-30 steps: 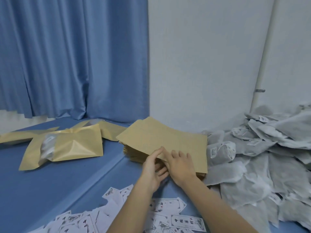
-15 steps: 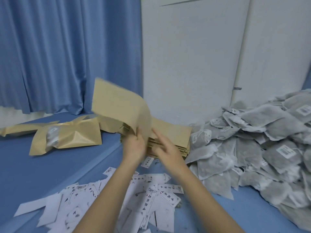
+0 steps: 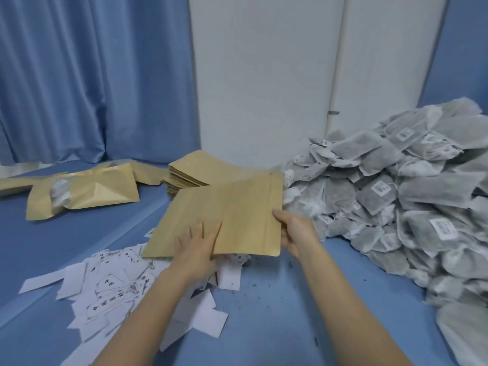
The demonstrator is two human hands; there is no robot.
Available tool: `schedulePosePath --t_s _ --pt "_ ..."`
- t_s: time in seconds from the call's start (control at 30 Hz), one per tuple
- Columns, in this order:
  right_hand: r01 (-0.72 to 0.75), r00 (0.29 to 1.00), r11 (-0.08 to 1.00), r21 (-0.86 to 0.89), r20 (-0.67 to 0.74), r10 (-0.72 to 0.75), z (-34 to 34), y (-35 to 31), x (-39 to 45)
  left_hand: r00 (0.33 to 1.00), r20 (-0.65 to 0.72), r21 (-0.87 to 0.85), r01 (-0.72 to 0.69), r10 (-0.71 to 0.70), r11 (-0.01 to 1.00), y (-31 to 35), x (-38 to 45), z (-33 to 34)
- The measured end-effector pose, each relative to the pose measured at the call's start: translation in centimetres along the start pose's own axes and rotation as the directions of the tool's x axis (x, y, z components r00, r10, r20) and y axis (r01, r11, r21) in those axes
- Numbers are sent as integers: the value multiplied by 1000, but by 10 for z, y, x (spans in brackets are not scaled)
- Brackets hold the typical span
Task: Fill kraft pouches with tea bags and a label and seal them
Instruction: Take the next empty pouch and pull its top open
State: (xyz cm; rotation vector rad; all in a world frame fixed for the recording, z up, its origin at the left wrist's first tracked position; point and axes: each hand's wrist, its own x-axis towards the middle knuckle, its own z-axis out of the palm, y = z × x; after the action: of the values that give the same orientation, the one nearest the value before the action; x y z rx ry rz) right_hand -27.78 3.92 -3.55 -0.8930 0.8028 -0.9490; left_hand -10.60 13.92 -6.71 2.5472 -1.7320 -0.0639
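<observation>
A pleated blue curtain (image 3: 79,75) hangs beside a white wall (image 3: 264,75) (behind the blue tabletop (image 3: 66,247)).

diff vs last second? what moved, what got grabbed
One empty kraft pouch came off the pouch stack and toward the person, now above the paper labels. The right hand grips its right edge; the left hand lies flat against its near edge. Stack, filled pouch and tea bag pile stayed put.
</observation>
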Motion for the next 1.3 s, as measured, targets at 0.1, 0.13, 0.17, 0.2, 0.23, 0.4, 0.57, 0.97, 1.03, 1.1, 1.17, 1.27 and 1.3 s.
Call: schedulePosePath --t_s 0.1,0.13,0.17,0.2,0.23,0.4,0.57,0.97,1.03,1.1,1.17,1.27,1.3 --pt "-64 997 993 101 -41 69 -12 16 -1 949 227 -643 -21 217 766 16 -9 -4" --pt "-76 995 989 126 -48 83 -13 20 -2 955 146 -809 -35 258 587 27 -11 -6" --pt "-86 995 985 149 -46 94 -14 23 -3 976 44 -889 -59 213 455 40 -11 -7" --pt "-97 994 981 169 -36 104 -14 26 -5 991 -37 -916 -86 131 392 54 -9 -8" --pt "-106 993 977 185 -29 113 -14 27 -7 994 -90 -918 -106 60 383 68 -6 -8" --pt "-2 991 986 168 -131 25 -12 34 -12 971 -157 -831 -31 -182 555 115 10 -4" --pt "57 993 998 24 -103 -54 -21 40 -12 902 -213 -824 41 -375 566 126 15 -8" --pt "-31 993 995 100 120 19 -34 36 -1 921 -15 -997 17 -389 78 123 26 0" --pt "-34 994 996 78 103 26 -37 37 1 928 17 -999 34 -371 39 126 28 6" --pt "-31 995 997 67 98 24 -40 36 0 932 40 -998 51 -360 21 129 28 9" --pt "-22 996 997 69 83 16 -45 34 -1 931 9 -997 38 -366 72 131 29 9" --pt "159 982 936 -314 -51 -184 -50 32 -3 931 -151 -951 -44 -333 307 137 27 9" --pt "237 947 817 -526 -62 -315 -52 30 -4 934 -213 -906 -80 -286 416 141 25 8"
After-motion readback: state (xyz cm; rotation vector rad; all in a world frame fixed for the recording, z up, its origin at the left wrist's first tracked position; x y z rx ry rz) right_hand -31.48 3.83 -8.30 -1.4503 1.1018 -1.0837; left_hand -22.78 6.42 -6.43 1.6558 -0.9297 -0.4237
